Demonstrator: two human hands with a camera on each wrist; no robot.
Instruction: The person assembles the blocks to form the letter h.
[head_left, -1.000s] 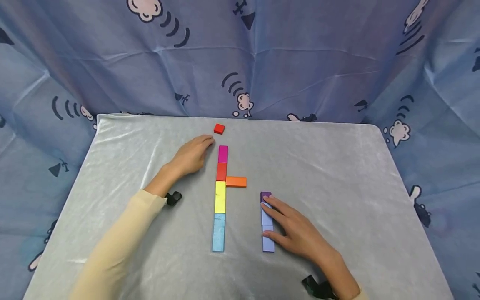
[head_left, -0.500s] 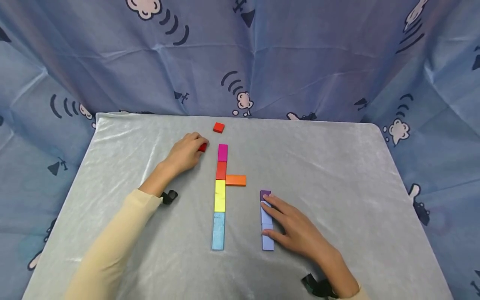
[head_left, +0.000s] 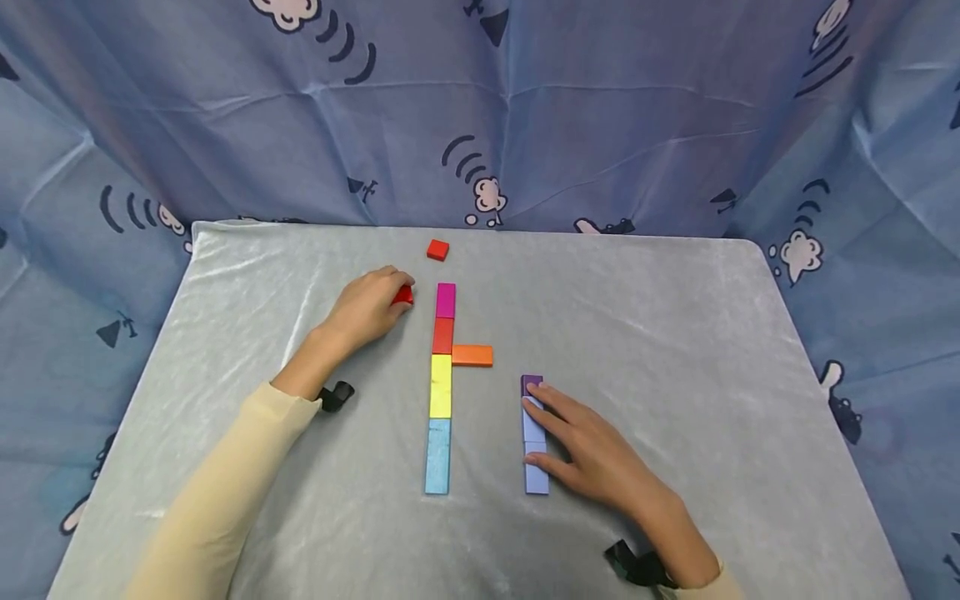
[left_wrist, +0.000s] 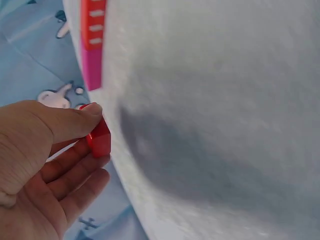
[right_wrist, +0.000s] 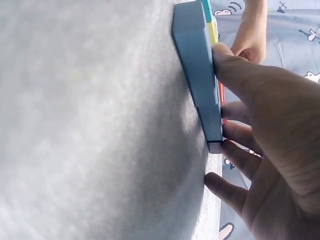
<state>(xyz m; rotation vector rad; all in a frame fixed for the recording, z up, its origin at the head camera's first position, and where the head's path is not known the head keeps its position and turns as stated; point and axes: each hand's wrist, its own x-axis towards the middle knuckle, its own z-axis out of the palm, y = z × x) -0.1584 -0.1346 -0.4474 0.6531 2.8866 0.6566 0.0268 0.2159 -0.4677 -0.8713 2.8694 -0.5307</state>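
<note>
My left hand is left of the column's far end. It pinches a small red block between thumb and fingers, held above the cloth in the left wrist view. Beside it a column runs toward me: magenta block, red block, yellow block, light blue block. An orange block juts right from the column. Further right, my right hand rests extended fingertips on a short row of a dark purple block and two lavender blocks.
Another small red block lies near the far edge of the grey cloth-covered table. A blue patterned curtain hangs behind and along both sides. Each wrist wears a black strap.
My left hand has drawn back slightly toward the left, and the red block in its fingers has come into sight. My right hand stays on the purple and lavender row.
</note>
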